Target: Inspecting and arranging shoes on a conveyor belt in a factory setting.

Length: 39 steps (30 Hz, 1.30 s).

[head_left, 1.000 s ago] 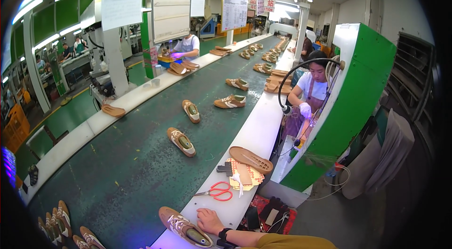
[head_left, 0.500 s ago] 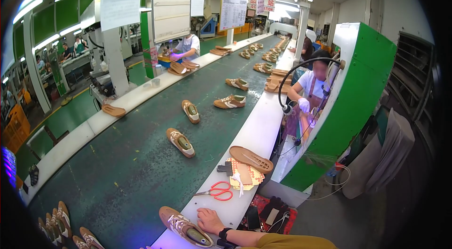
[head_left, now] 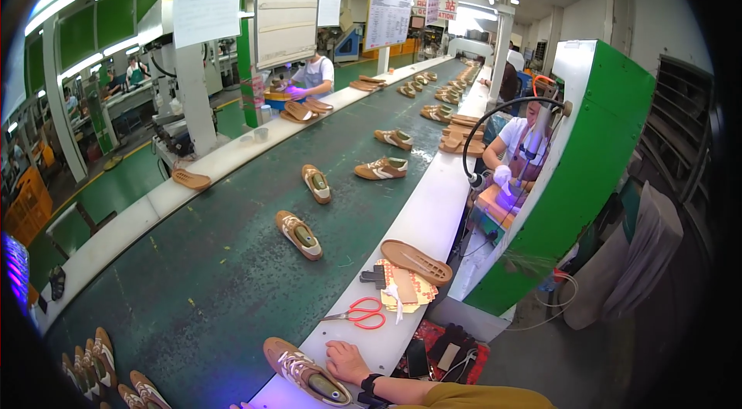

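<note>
A brown sneaker with white laces (head_left: 303,373) lies across the near edge of the white ledge, a green shoe last inside it. Right beside its collar, my right hand (head_left: 347,362) rests on the ledge, fingers spread and holding nothing. A dark band circles that wrist. Of my left hand (head_left: 242,406) only a sliver shows at the lower edge, near the sneaker; its fingers are mostly cut off. Red-handled scissors (head_left: 363,314) lie beyond my right hand, with a brown shoe sole (head_left: 416,262) and a patterned yellow pad (head_left: 407,291) farther along.
Several sneakers stand along the green conveyor belt (head_left: 232,285), including a near one (head_left: 299,236). A green machine housing (head_left: 576,177) stands to the right, a co-worker's gloved hand (head_left: 502,175) behind it. A phone (head_left: 416,358) lies below the ledge. Another co-worker sits across the belt.
The whole view has shifted slightly. Behind the green machine, the co-worker has leaned in, now partly hidden by its parts. My right hand and the near sneaker stay as they were.
</note>
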Each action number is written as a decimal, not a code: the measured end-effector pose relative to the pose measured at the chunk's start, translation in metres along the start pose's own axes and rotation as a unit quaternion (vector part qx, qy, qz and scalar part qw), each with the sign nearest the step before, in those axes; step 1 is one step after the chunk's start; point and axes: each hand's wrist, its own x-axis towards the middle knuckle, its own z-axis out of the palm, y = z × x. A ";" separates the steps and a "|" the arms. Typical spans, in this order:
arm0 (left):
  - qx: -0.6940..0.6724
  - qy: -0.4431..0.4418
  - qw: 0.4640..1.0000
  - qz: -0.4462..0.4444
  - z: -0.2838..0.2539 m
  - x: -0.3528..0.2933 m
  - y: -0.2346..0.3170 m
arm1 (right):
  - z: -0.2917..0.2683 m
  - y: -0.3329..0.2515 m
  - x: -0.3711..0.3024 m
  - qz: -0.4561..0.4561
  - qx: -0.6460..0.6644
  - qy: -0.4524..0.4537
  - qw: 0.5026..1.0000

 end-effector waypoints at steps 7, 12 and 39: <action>-0.009 -0.019 1.000 -0.009 -0.004 0.000 0.000 | 0.001 -0.001 -0.001 0.001 -0.001 0.003 1.000; -0.017 0.006 1.000 -0.006 -0.003 -0.002 -0.002 | 0.001 -0.002 -0.002 -0.002 -0.004 0.004 1.000; -0.026 -0.043 0.999 -0.016 -0.020 0.003 0.006 | -0.002 -0.001 0.000 -0.003 -0.006 0.001 1.000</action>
